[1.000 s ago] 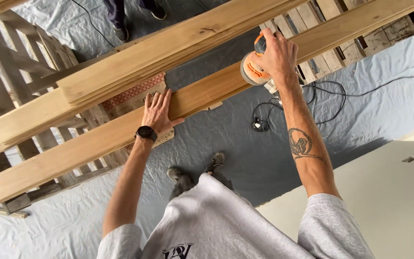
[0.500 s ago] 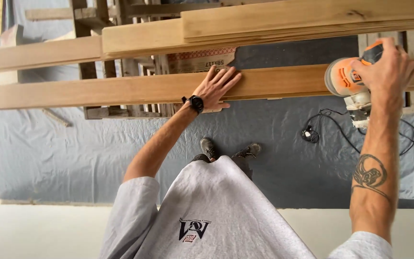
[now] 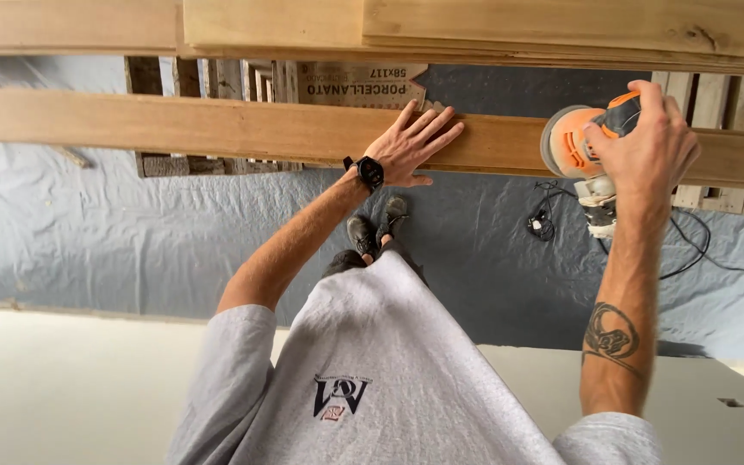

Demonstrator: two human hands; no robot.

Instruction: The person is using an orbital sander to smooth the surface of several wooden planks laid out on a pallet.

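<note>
Sander [image 3: 572, 142] under right hand [image 3: 643, 146] has slid left along plank [image 3: 217, 129].

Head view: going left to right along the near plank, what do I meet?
Bare plank → watch → left hand flat on the plank → orange sander → right hand gripping the sander.

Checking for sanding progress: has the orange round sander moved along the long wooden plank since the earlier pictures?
Yes. The orange round sander has moved closer to the left hand pressed on the plank.
</note>
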